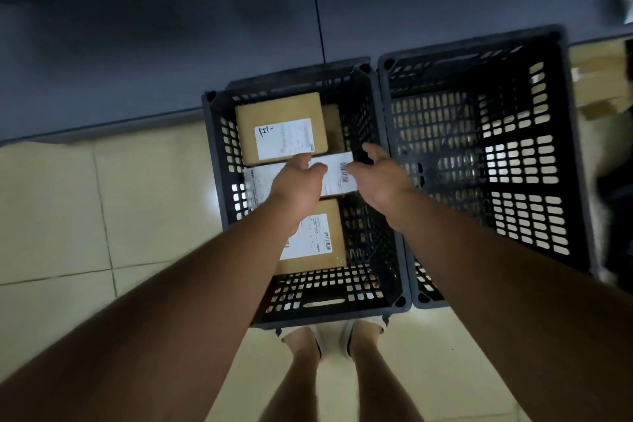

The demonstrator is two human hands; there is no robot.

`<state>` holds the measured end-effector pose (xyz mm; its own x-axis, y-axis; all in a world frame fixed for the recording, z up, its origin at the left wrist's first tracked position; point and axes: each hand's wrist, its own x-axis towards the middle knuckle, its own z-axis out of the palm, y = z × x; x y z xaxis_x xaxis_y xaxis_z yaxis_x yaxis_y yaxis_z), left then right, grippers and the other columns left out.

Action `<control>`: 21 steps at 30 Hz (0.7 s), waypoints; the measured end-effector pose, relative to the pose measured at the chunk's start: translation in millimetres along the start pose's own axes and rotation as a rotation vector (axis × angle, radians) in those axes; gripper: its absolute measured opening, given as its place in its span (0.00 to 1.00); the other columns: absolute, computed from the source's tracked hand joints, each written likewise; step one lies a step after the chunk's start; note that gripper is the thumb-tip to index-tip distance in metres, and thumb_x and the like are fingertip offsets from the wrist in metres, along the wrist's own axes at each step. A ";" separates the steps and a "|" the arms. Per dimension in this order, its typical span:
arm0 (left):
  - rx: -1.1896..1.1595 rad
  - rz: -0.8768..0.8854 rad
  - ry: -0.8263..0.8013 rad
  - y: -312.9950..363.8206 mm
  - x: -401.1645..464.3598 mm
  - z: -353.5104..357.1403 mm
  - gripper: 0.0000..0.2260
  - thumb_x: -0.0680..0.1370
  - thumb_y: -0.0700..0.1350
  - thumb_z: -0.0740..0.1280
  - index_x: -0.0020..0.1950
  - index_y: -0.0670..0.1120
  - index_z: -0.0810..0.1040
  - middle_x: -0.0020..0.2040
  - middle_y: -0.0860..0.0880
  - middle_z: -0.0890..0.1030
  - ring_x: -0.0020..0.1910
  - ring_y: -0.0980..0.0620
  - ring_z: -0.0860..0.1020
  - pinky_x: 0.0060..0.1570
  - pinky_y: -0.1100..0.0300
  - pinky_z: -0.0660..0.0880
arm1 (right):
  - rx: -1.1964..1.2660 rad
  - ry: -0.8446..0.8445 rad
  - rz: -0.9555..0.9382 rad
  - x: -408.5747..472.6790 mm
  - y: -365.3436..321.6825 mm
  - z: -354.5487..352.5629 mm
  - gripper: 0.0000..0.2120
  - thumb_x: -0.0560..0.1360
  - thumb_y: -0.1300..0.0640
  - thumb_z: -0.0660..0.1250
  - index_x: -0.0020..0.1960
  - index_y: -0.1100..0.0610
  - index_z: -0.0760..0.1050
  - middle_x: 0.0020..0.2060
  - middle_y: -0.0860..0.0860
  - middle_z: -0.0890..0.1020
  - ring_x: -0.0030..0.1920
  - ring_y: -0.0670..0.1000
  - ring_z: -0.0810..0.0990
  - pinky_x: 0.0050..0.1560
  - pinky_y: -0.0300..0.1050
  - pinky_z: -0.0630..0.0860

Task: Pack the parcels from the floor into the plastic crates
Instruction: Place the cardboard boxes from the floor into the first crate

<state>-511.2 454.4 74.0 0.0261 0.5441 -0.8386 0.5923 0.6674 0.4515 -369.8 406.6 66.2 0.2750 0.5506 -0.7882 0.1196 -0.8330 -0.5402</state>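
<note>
Two dark slatted plastic crates stand side by side on the floor. The left crate (219, 161) holds a brown labelled parcel (279, 128) at its far end, a white-labelled parcel (337, 175) across the middle and another brown parcel (325, 236) nearer me. My left hand (298, 181) is over the white parcel with relaxed fingers. My right hand (376, 175) hovers at that parcel's right end, fingers spread. Whether either hand touches the parcel cannot be told. The right crate (575, 154) shows only its slatted bottom.
Cream floor tiles (61, 216) spread to the left and below, where my feet (330, 339) stand against the left crate. A dark wall (171, 27) runs behind the crates. Brown cardboard boxes (597, 82) lie on the floor beyond the right crate.
</note>
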 end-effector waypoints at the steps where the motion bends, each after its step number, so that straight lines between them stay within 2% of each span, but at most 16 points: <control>1: 0.009 0.026 0.002 10.9 -9.8 -1.8 0.25 0.81 0.52 0.63 0.78 0.53 0.67 0.73 0.50 0.74 0.67 0.46 0.75 0.69 0.48 0.73 | -0.007 0.009 -0.010 -11.5 -8.1 -8.1 0.29 0.82 0.51 0.61 0.81 0.49 0.58 0.74 0.50 0.71 0.52 0.47 0.72 0.42 0.36 0.69; 4: 0.033 0.101 0.004 44.3 -42.0 -5.7 0.24 0.81 0.52 0.64 0.78 0.53 0.68 0.71 0.50 0.75 0.66 0.47 0.76 0.69 0.49 0.73 | -0.014 0.045 -0.032 -43.8 -27.1 -36.3 0.30 0.81 0.48 0.63 0.81 0.46 0.57 0.74 0.50 0.71 0.46 0.45 0.73 0.38 0.33 0.69; 7: 0.084 0.180 -0.019 71.0 -76.3 -6.0 0.24 0.81 0.52 0.65 0.78 0.53 0.69 0.71 0.50 0.76 0.64 0.47 0.77 0.67 0.52 0.73 | 0.019 0.105 -0.031 -75.2 -38.3 -62.9 0.32 0.81 0.47 0.65 0.81 0.45 0.57 0.70 0.51 0.74 0.40 0.41 0.72 0.35 0.31 0.70; 9: 0.127 0.243 -0.046 82.8 -97.3 -3.5 0.23 0.82 0.51 0.65 0.77 0.52 0.69 0.73 0.52 0.74 0.62 0.50 0.77 0.57 0.60 0.74 | 0.066 0.145 -0.030 -93.8 -39.1 -77.2 0.34 0.79 0.45 0.66 0.81 0.43 0.57 0.60 0.50 0.76 0.42 0.45 0.76 0.39 0.38 0.75; 10: 0.147 0.265 -0.060 87.5 -107.7 -2.2 0.22 0.82 0.51 0.65 0.77 0.52 0.69 0.73 0.52 0.74 0.61 0.52 0.76 0.51 0.64 0.72 | 0.076 0.162 -0.027 -103.3 -38.5 -83.4 0.34 0.78 0.44 0.66 0.80 0.42 0.57 0.59 0.48 0.74 0.43 0.48 0.78 0.42 0.40 0.77; 11: 0.166 0.281 -0.071 91.5 -118.1 -0.8 0.22 0.83 0.51 0.64 0.77 0.52 0.69 0.73 0.53 0.73 0.60 0.53 0.75 0.48 0.65 0.70 | 0.080 0.182 -0.025 -113.7 -37.2 -89.7 0.33 0.78 0.43 0.66 0.80 0.41 0.57 0.62 0.46 0.74 0.46 0.49 0.80 0.45 0.42 0.79; 13: 0.208 0.304 -0.087 97.1 -136.6 1.5 0.22 0.83 0.51 0.64 0.77 0.52 0.69 0.74 0.53 0.73 0.65 0.52 0.74 0.54 0.63 0.66 | 0.065 0.226 -0.010 -132.4 -30.9 -102.7 0.33 0.77 0.42 0.66 0.79 0.40 0.58 0.72 0.48 0.71 0.57 0.55 0.81 0.55 0.48 0.81; 14: 0.237 0.313 -0.094 98.9 -144.4 2.8 0.22 0.83 0.51 0.64 0.77 0.52 0.69 0.74 0.53 0.73 0.68 0.51 0.73 0.56 0.62 0.65 | 0.053 0.243 -0.001 -141.3 -26.0 -108.7 0.34 0.77 0.42 0.66 0.79 0.41 0.57 0.75 0.49 0.68 0.60 0.56 0.80 0.56 0.50 0.80; 15: 0.274 0.329 -0.103 100.3 -151.7 4.3 0.22 0.83 0.51 0.64 0.77 0.52 0.69 0.74 0.53 0.73 0.69 0.50 0.73 0.58 0.62 0.65 | 0.045 0.256 0.006 -149.8 -20.7 -114.5 0.33 0.77 0.42 0.66 0.80 0.41 0.57 0.76 0.49 0.67 0.61 0.57 0.80 0.54 0.48 0.80; 17: 0.352 0.363 -0.127 102.7 -165.1 8.6 0.23 0.83 0.51 0.64 0.78 0.52 0.68 0.75 0.52 0.72 0.70 0.50 0.73 0.59 0.61 0.66 | 0.043 0.286 0.019 -167.4 -9.7 -126.1 0.33 0.78 0.43 0.66 0.80 0.42 0.58 0.76 0.49 0.67 0.60 0.56 0.80 0.49 0.45 0.79; 18: 0.385 0.373 -0.139 103.9 -171.4 11.6 0.23 0.83 0.51 0.64 0.78 0.52 0.67 0.75 0.52 0.72 0.69 0.50 0.74 0.60 0.60 0.67 | 0.054 0.301 0.032 -176.5 -3.6 -132.0 0.33 0.78 0.42 0.67 0.80 0.43 0.58 0.75 0.49 0.68 0.60 0.55 0.79 0.50 0.45 0.79; 21: 0.473 0.381 -0.171 105.5 -186.4 25.8 0.23 0.83 0.52 0.64 0.78 0.54 0.66 0.75 0.52 0.71 0.68 0.48 0.75 0.60 0.56 0.70 | 0.073 0.344 0.049 -204.2 16.9 -150.5 0.35 0.76 0.40 0.67 0.79 0.43 0.59 0.72 0.51 0.73 0.63 0.57 0.79 0.62 0.53 0.79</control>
<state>-432.8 410.3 270.0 0.4106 0.5843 -0.7000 0.8069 0.1246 0.5774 -280.3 271.9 262.4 0.5852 0.4492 -0.6751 0.0333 -0.8451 -0.5335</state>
